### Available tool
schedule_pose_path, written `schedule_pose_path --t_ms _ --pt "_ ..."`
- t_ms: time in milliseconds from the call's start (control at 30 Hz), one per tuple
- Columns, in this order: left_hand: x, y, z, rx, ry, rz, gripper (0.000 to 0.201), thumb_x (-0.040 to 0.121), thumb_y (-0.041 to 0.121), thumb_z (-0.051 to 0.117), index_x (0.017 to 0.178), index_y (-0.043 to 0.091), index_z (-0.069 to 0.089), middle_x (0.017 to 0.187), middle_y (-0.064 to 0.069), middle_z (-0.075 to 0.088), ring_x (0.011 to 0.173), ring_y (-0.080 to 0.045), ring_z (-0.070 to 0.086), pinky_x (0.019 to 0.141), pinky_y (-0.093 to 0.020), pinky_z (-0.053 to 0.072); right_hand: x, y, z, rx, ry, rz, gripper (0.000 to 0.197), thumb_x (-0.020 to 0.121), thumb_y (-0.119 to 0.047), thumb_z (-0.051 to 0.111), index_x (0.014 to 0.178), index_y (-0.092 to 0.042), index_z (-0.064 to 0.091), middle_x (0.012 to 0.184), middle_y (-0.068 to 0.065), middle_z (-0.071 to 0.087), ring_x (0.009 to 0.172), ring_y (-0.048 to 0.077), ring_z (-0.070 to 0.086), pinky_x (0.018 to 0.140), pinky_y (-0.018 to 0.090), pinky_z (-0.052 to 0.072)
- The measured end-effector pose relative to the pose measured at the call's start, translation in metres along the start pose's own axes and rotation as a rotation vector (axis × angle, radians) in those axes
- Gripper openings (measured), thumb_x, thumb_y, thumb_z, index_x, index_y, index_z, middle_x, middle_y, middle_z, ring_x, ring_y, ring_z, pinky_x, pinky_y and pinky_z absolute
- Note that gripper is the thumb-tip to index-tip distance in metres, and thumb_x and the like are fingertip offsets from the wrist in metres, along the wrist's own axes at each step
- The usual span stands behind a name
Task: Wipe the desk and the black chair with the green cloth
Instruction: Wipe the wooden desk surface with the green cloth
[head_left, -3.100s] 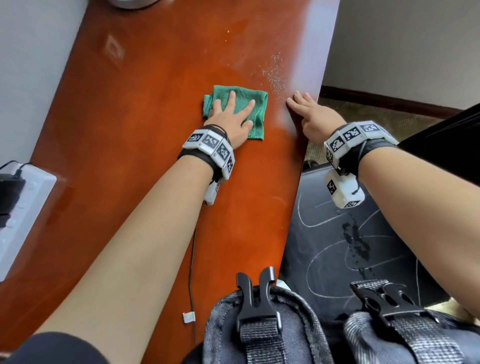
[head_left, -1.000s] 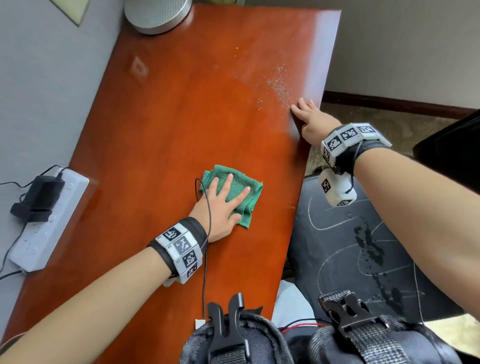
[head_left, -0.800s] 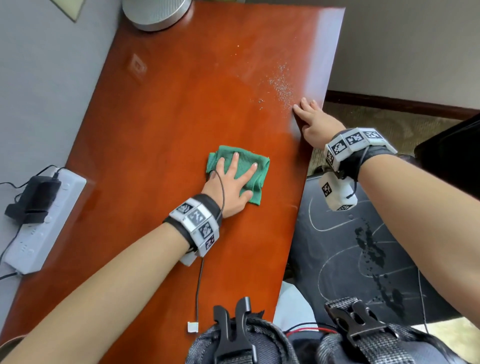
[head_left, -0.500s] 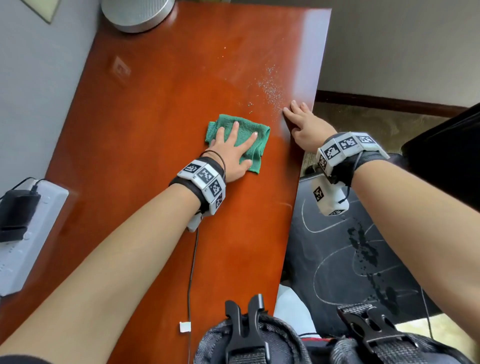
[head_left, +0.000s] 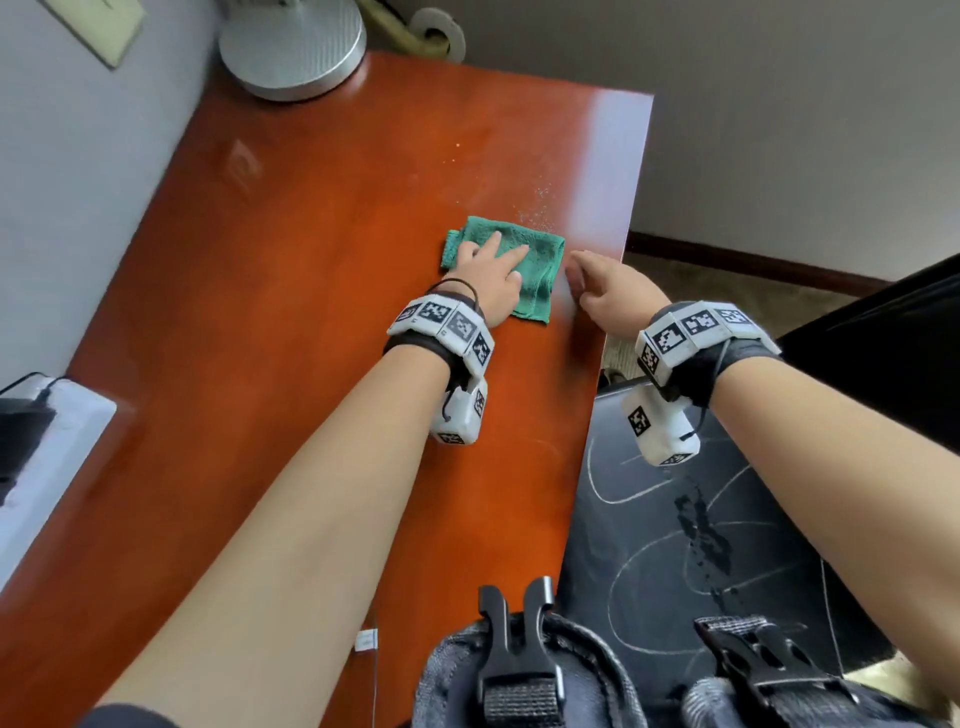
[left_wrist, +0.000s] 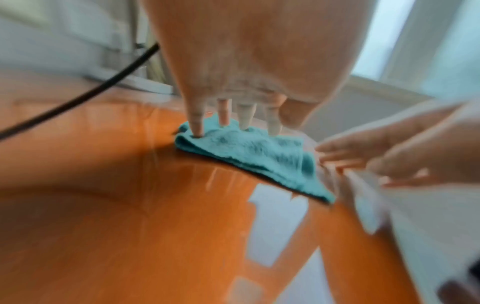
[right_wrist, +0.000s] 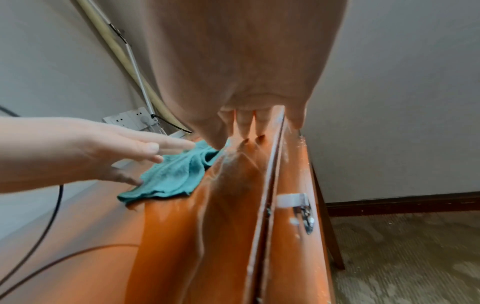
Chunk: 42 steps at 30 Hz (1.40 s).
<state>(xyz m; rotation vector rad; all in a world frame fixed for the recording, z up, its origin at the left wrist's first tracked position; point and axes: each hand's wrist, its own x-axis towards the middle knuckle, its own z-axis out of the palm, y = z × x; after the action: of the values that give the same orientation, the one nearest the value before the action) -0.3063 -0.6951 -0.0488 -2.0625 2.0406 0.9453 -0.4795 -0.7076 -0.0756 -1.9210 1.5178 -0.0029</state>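
The folded green cloth lies on the reddish-brown desk near its right edge. My left hand presses flat on the cloth with straight, spread fingers. Just right of it my right hand rests on the desk edge, fingers straight on the top, holding nothing. White crumbs are scattered just beyond the cloth. The black chair seat, marked with chalk lines and a dark stain, sits below the desk's right edge.
A round grey base stands at the desk's far left corner. A white power strip with a black plug lies at the left edge against the wall. A thin black cable trails over the desk. Carpet lies right of the desk.
My left hand has pushed the cloth away from me and to the right, up to the crumbs and close beside my right hand. The right hand stays at the desk edge.
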Motion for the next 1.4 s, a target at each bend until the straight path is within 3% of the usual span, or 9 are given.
schedule_pose_path --t_ms 100,200,333,500,767,967,1100,1233,1400 --pt "-0.022 -0.026 -0.004 -0.340 0.312 -0.138 0.049 0.099 0.013 0.032 0.146 0.024 0.033 0.156 -0.004 0.021 0.139 -0.022 0.015 0.110 -0.028 0.014 0.002 -0.018 -0.002 -0.010 0.136 -0.014 0.051 0.092 -0.008 0.043 0.142 -0.014 0.037 0.147 0.007 0.038 0.135 0.027 0.034 0.109 0.035 0.029" --pt "-0.050 -0.066 -0.004 -0.431 0.422 -0.335 0.050 0.098 0.019 0.036 0.148 0.020 0.029 0.157 -0.003 0.020 0.143 -0.022 0.010 0.112 -0.031 0.011 0.006 -0.042 0.001 -0.065 0.079 -0.067 0.059 0.090 -0.008 0.045 0.147 -0.015 0.030 0.152 0.005 0.028 0.140 0.024 0.025 0.113 0.039 0.026" --pt "-0.089 -0.115 0.003 -0.399 0.432 -0.483 0.058 0.099 0.027 0.037 0.151 0.019 0.014 0.159 -0.002 0.007 0.145 -0.022 0.001 0.115 -0.038 0.008 0.023 -0.063 0.016 -0.165 -0.035 -0.105 0.063 0.093 -0.016 0.050 0.149 -0.018 0.022 0.157 0.002 0.017 0.144 0.021 0.014 0.115 0.043 0.023" --pt "-0.114 -0.143 0.024 -0.366 0.280 -0.682 0.073 0.097 0.045 0.034 0.151 0.023 -0.011 0.157 -0.004 -0.019 0.144 -0.022 -0.020 0.114 -0.051 -0.007 0.037 -0.068 0.030 -0.292 -0.098 -0.104 0.070 0.092 -0.030 0.054 0.149 -0.019 0.016 0.158 0.007 0.006 0.145 0.026 0.005 0.114 0.050 0.022" --pt "-0.104 -0.119 0.051 -0.344 0.294 -0.695 0.079 0.095 0.056 0.032 0.149 0.026 -0.017 0.155 -0.004 -0.025 0.143 -0.022 -0.023 0.111 -0.053 -0.013 0.036 -0.074 0.032 -0.376 -0.080 -0.070 0.067 0.098 -0.028 0.047 0.151 -0.020 0.009 0.159 0.006 -0.001 0.146 0.026 0.000 0.115 0.047 0.017" --pt "-0.103 -0.117 0.057 -0.355 0.285 -0.699 0.080 0.094 0.058 0.030 0.148 0.025 -0.020 0.155 -0.004 -0.027 0.142 -0.021 -0.025 0.110 -0.055 -0.014 0.040 -0.077 0.023 -0.615 -0.086 -0.106 0.064 0.096 0.001 0.036 0.151 -0.017 0.009 0.158 0.010 0.009 0.141 0.031 0.021 0.098 0.048 0.040" --pt "-0.104 -0.118 0.055 -0.371 0.236 -0.690 0.080 0.094 0.059 0.029 0.148 0.025 -0.020 0.154 -0.003 -0.028 0.141 -0.022 -0.027 0.109 -0.055 -0.016 0.040 -0.074 0.018 -0.642 -0.036 -0.183 0.060 0.090 0.007 0.035 0.146 -0.012 0.024 0.146 0.016 0.033 0.121 0.037 0.047 0.085 0.046 0.047" --pt "-0.104 -0.117 0.054 -0.345 0.221 -0.683 0.080 0.093 0.060 0.028 0.148 0.026 -0.020 0.154 -0.003 -0.028 0.141 -0.024 -0.027 0.109 -0.057 -0.016 0.032 -0.080 0.011 -0.633 0.014 -0.220 0.042 0.089 0.007 0.034 0.128 -0.005 0.045 0.111 0.022 0.056 0.100 0.039 0.057 0.067 0.039 0.041" --pt "-0.105 -0.117 0.054 -0.323 0.206 -0.679 0.081 0.093 0.060 0.028 0.148 0.025 -0.020 0.155 -0.003 -0.027 0.142 -0.025 -0.026 0.109 -0.057 -0.015 -0.001 -0.096 0.009 -0.540 0.078 -0.262 0.040 0.084 0.005 0.039 0.121 -0.007 0.050 0.089 0.021 0.057 0.084 0.038 0.058 0.061 0.034 0.036"
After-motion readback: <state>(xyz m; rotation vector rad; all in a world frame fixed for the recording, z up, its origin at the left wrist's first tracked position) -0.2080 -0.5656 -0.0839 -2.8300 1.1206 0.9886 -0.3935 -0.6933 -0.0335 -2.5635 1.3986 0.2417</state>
